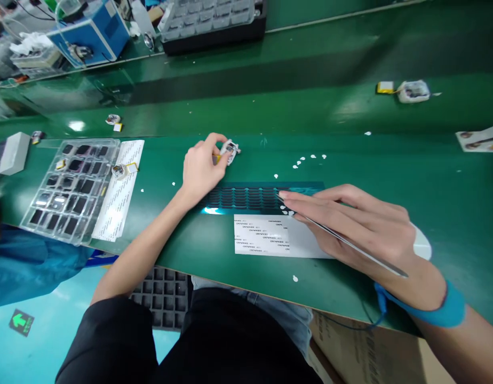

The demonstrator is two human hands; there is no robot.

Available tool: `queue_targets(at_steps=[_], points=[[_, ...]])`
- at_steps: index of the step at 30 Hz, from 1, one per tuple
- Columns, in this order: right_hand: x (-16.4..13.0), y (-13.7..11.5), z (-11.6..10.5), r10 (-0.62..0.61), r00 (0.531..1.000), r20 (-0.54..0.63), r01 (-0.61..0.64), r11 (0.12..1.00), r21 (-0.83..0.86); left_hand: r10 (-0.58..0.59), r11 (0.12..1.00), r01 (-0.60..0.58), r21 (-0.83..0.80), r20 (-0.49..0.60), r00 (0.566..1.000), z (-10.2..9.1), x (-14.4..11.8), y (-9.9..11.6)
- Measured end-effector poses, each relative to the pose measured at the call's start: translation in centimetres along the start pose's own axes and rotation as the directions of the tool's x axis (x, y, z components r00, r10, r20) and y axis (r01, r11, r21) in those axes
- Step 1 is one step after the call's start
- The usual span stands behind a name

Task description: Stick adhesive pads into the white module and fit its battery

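Note:
My left hand [200,168] pinches a small white electronic part [230,151] with a yellow piece, holding it on the green table just beyond a sheet of small dark pads [246,197]. My right hand [362,229] grips metal tweezers [342,240] whose tips rest at the right end of that dark sheet. Under the right hand lies a white label sheet [266,234] with printed lines. A blue wrist strap [446,309] circles my right wrist.
A clear compartment tray [68,186] with dark parts sits at the left, next to a white strip [122,186] bearing one small part [119,170]. Small white bits [306,159] dot the table. Another part [412,92] lies on the far belt. A person's blue sleeve [26,261] is at the left edge.

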State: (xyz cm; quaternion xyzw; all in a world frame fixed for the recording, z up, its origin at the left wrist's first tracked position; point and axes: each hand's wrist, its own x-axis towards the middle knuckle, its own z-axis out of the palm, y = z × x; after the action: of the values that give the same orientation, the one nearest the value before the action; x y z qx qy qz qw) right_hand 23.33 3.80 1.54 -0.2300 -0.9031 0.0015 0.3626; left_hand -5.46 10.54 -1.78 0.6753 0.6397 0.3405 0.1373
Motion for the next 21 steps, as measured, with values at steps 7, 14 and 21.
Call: queue_targets(at_steps=[7,14,21], points=[[0.2,0.2,0.0,-0.045,0.999,0.027,0.045,0.999,-0.014,0.174,0.926,-0.179,0.332,0.044,0.984,-1.4,0.7,-1.0],[0.7,0.3,0.2,-0.076,0.996,-0.035,0.074,0.996,-0.055,0.157,0.877,-0.218,0.429,0.173,0.972,-1.8,0.3,-0.2],[1.6,0.5,-0.3,-0.122,0.992,-0.042,0.119,0.990,-0.080,0.226,0.842,-0.321,0.433,0.257,0.939,-2.4,-0.2,0.9]])
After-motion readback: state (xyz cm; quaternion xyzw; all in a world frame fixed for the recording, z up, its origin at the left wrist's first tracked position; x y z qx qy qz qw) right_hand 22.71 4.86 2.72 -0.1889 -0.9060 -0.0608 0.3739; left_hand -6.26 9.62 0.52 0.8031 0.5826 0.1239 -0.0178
